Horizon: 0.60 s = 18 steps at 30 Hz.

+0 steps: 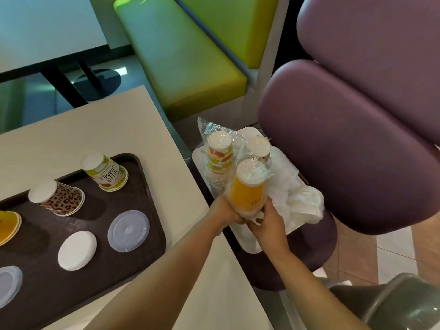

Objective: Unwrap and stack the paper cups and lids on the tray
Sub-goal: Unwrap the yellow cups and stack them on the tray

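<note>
Both hands grip a plastic-wrapped stack of orange cups [247, 186] over a white tray [197, 156] on a purple stool; my left hand [226, 214] holds its lower left side, my right hand [267, 222] its lower right. Behind it stand a wrapped fruit-print cup stack [220, 152] and a third wrapped stack [258, 147]. On the dark brown tray [142, 210] on the table sit upside-down cups: a "Hello Summer" cup [104, 172], a leopard-print stack [57, 198] and an orange cup [8, 226] at the left edge. Lids lie there too: white [77, 250], clear [128, 231], another clear one [9, 285].
The beige table [71, 129] holds the brown tray. Crumpled white plastic [302, 203] lies on the stool's white tray. A purple padded chair [352, 144] stands right of the stool, a green bench [181, 55] behind, a grey seat [392, 303] at bottom right.
</note>
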### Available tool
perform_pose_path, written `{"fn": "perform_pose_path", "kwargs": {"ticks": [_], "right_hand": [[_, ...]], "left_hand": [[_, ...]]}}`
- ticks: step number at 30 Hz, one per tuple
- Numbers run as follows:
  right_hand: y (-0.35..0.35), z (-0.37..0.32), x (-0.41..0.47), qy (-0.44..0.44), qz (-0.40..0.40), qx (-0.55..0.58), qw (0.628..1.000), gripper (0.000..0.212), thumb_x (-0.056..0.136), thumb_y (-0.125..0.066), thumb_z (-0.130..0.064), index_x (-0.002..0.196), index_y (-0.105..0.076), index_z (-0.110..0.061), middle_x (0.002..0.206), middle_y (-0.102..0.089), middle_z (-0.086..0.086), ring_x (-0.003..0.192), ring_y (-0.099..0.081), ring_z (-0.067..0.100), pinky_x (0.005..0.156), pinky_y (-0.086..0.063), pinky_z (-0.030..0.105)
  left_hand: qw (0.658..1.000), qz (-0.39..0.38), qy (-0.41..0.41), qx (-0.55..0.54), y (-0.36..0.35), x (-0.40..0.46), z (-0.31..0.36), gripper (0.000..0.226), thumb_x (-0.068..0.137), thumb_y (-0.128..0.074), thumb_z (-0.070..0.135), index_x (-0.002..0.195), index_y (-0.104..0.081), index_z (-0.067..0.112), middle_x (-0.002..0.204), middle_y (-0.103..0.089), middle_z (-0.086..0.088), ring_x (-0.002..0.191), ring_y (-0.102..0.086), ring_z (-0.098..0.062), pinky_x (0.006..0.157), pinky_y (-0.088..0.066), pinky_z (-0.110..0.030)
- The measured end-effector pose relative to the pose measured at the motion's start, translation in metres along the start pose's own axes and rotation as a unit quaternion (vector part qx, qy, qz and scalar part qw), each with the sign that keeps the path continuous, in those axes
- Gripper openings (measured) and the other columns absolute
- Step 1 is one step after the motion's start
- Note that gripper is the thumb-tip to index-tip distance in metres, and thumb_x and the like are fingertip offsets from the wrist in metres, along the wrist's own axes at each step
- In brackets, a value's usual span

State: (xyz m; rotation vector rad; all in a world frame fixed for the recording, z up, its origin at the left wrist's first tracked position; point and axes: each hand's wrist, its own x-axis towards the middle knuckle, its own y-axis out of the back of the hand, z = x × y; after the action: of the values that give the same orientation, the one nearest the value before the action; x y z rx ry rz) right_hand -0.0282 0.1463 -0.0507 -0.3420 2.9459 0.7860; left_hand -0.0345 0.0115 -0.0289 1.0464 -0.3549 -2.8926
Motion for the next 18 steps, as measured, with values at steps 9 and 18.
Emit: {"fn": "perform_pose_path", "kwargs": {"ticks": [9, 18], "right_hand": [[0.022, -0.031, -0.023, 0.06, 0.038, 0.094, 0.993, 0.042, 0.084, -0.06, -0.013, 0.119, -0.05, -0.034, 0.113, -0.056, -0.013, 0.105, -0.055, 0.001, 0.085, -0.048, 0.021], [0.013, -0.077, -0.053, -0.042, -0.087, 0.386, 0.918, 0.063, 0.069, -0.062, -0.061, 0.127, -0.041, -0.055, 0.143, -0.03, -0.017, 0.131, -0.035, 0.004, 0.106, -0.035, 0.03]], "left_hand": [[0.993, -0.014, -0.1, -0.057, 0.025, -0.059, 0.016, 0.068, 0.059, -0.078, -0.012, 0.118, -0.06, 0.016, 0.108, -0.065, -0.003, 0.107, -0.059, -0.019, 0.091, -0.053, -0.038], [0.967, -0.034, -0.182, -0.176, 0.055, -0.117, -0.001, 0.055, 0.069, -0.07, -0.015, 0.117, -0.058, 0.009, 0.104, -0.069, -0.002, 0.095, -0.067, -0.01, 0.072, -0.052, -0.019]]}}
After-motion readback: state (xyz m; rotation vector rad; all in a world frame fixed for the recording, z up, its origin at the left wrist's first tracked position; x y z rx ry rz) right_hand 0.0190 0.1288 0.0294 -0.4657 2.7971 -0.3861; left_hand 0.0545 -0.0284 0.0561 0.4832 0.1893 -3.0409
